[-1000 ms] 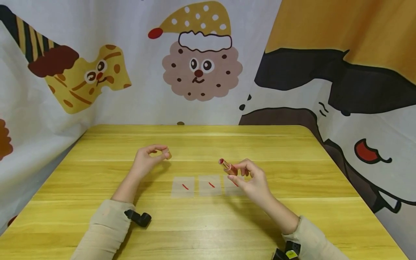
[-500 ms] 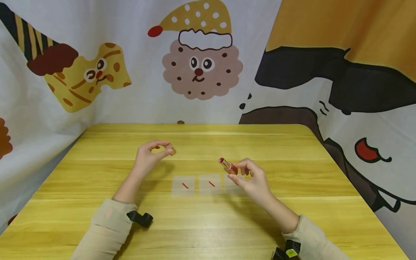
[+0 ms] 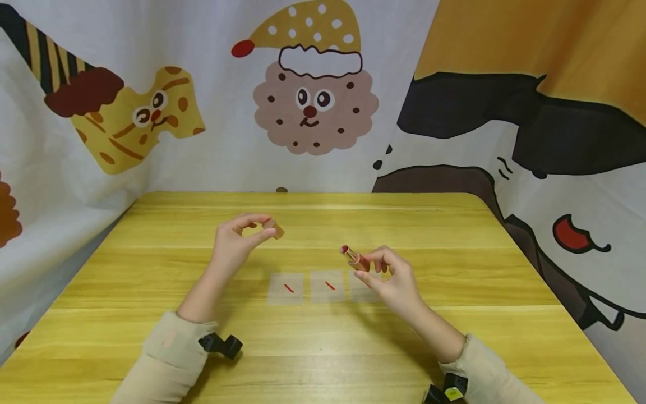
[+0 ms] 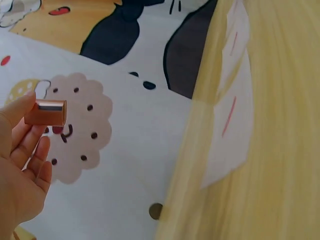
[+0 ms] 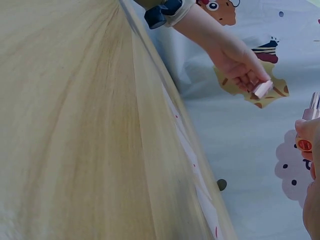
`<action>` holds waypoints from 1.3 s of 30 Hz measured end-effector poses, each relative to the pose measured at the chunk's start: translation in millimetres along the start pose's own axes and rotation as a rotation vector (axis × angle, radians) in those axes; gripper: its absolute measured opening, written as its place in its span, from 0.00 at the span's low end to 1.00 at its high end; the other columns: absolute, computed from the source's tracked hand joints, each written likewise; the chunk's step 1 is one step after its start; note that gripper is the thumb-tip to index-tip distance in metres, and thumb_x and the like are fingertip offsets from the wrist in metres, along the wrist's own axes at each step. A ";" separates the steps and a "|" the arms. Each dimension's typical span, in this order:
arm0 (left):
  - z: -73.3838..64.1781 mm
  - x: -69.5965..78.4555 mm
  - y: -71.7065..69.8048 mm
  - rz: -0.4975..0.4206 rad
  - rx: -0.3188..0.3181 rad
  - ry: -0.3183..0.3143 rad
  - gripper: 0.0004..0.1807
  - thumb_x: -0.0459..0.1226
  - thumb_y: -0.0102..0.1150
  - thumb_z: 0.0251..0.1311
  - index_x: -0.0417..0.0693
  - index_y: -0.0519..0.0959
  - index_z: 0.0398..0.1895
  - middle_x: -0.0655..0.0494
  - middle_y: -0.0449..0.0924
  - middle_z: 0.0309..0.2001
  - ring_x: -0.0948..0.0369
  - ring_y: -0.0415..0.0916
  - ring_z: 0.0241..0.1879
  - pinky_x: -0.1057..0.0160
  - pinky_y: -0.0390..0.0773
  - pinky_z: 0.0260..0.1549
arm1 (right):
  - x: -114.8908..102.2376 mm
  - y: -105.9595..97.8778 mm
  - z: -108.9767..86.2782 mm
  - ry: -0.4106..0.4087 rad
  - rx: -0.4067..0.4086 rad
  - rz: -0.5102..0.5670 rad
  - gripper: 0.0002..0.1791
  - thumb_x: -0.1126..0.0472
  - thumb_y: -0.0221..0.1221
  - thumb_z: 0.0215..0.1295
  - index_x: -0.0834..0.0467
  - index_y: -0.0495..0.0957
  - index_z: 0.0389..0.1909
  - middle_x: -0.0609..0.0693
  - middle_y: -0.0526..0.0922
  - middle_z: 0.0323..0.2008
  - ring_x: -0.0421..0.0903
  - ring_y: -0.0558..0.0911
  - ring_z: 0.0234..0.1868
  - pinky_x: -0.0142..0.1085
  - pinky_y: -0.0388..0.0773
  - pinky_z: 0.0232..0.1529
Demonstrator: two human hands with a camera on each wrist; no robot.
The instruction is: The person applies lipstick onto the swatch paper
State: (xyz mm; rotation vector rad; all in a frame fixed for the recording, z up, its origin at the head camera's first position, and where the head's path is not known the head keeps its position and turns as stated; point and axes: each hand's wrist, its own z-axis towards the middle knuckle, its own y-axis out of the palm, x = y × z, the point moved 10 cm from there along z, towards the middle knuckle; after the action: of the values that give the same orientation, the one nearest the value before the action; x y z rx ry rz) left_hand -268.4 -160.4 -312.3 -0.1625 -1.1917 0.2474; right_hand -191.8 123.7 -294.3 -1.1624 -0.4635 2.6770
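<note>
My right hand (image 3: 396, 278) pinches an uncapped lipstick (image 3: 357, 260) between thumb and fingers, its red tip slanting up and to the left above the table. In the right wrist view the base of the lipstick (image 5: 304, 144) shows a red round label. My left hand (image 3: 237, 238) holds the lipstick cap (image 3: 274, 228) by thumb and fingertips, raised over the table at the left. The cap (image 4: 47, 113) looks copper-coloured and shiny in the left wrist view. A gap separates cap and lipstick.
Three pale paper squares lie in a row on the wooden table (image 3: 313, 348). The left square (image 3: 277, 294) and middle square (image 3: 320, 294) each carry a red stroke; my right hand partly covers the right square (image 3: 357, 292). A cartoon-printed curtain (image 3: 212, 168) hangs behind.
My left hand has risen and moved to the right with the cap, which shows more beyond the fingertips. The right hand and lipstick stay almost still.
</note>
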 end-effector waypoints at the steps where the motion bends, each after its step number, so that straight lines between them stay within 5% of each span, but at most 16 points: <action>1: -0.2 0.4 0.4 -0.015 0.003 0.000 0.17 0.38 0.70 0.53 0.38 0.84 0.45 0.49 0.83 0.43 0.56 0.70 0.48 0.61 0.68 0.46 | 0.1 0.1 0.0 -0.001 0.000 -0.001 0.16 0.81 0.68 0.43 0.67 0.77 0.33 0.56 0.69 0.22 0.53 0.66 0.26 0.34 0.63 0.26; 23: -14.3 42.8 16.2 -0.262 0.026 0.112 0.13 0.27 0.70 0.50 0.31 0.82 0.40 0.60 0.84 0.36 0.57 0.73 0.42 0.63 0.69 0.45 | -0.9 -1.1 0.6 0.008 0.012 -0.012 0.16 0.81 0.68 0.43 0.67 0.77 0.32 0.56 0.69 0.22 0.52 0.66 0.26 0.35 0.63 0.25; 39: -20.9 57.9 38.8 -0.273 0.002 0.124 0.12 0.26 0.70 0.50 0.33 0.83 0.39 0.59 0.83 0.37 0.56 0.71 0.40 0.64 0.71 0.41 | -0.4 -0.6 0.9 -0.004 0.005 -0.009 0.16 0.82 0.68 0.44 0.68 0.76 0.33 0.57 0.70 0.22 0.55 0.66 0.26 0.33 0.63 0.27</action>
State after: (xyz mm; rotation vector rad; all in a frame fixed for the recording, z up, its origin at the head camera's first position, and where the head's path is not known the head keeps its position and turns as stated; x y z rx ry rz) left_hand -232.9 -107.0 -277.9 -0.0118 -1.0763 -0.0014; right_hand -192.1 123.9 -293.2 -1.1502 -0.4608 2.6717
